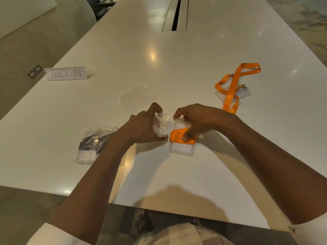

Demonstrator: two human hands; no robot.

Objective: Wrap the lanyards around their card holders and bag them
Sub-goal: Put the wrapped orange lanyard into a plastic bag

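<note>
My right hand (196, 119) grips a translucent card holder (181, 147) with an orange lanyard (177, 134) wound around it, thumb pressing on the band. Just left of it, my left hand (145, 126) pinches a crumpled clear plastic bag (161, 125) held upright beside the holder. A second clear bag (136, 99) lies flat on the white table (177, 68) behind my hands. At the left lies a filled bag (93, 144) holding a dark lanyard and card holder. An unwrapped orange lanyard (233, 85) lies loose over its card holder (244, 93) at the right.
A folded paper sign (66, 73) reading CHECK-IN stands at the table's left edge. A cable slot (176, 15) runs down the far middle of the table. A dark chair (99, 6) stands beyond the far left corner.
</note>
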